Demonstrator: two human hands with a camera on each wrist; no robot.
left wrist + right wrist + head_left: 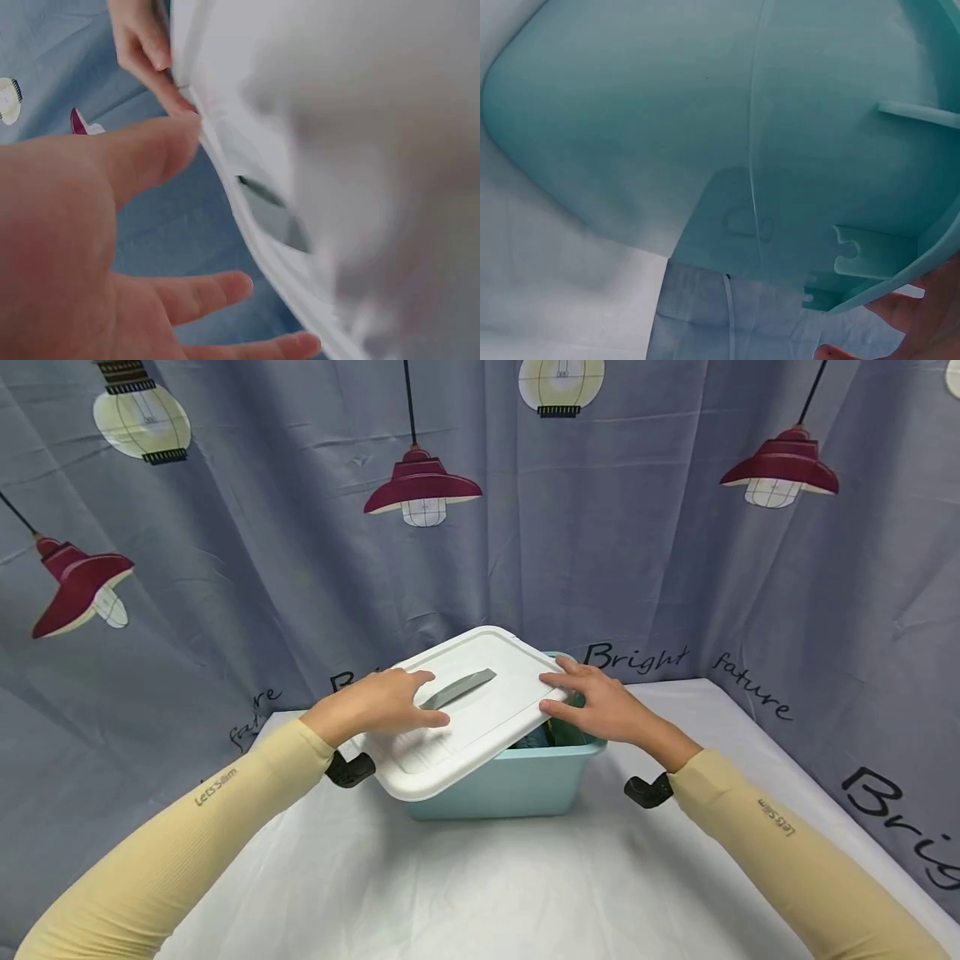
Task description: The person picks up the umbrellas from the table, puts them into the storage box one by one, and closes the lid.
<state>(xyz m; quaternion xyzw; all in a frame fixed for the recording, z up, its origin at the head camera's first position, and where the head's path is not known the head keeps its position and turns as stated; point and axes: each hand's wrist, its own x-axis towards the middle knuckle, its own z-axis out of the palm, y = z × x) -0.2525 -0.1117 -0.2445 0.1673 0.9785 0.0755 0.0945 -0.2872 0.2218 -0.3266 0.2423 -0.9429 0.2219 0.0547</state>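
A white lid (480,718) with a grey handle (459,688) lies askew and tilted across a light teal plastic bin (495,785). Its near left corner juts out past the rim. My left hand (382,700) is over the lid's left part beside the handle, thumb and fingers spread; in the left wrist view its thumb overlaps the lid's edge. At the lid's right edge, the straight, spread fingers of my right hand (596,697) touch it. Dark blue and green items (551,735) show in the gap under the lid, mostly hidden.
The bin stands on a table with a white cloth (525,885). Behind and to both sides hangs a blue-grey curtain (600,552) printed with lamps and lettering. A black wrist mount (350,770) sticks out under the left wrist, another (648,792) under the right.
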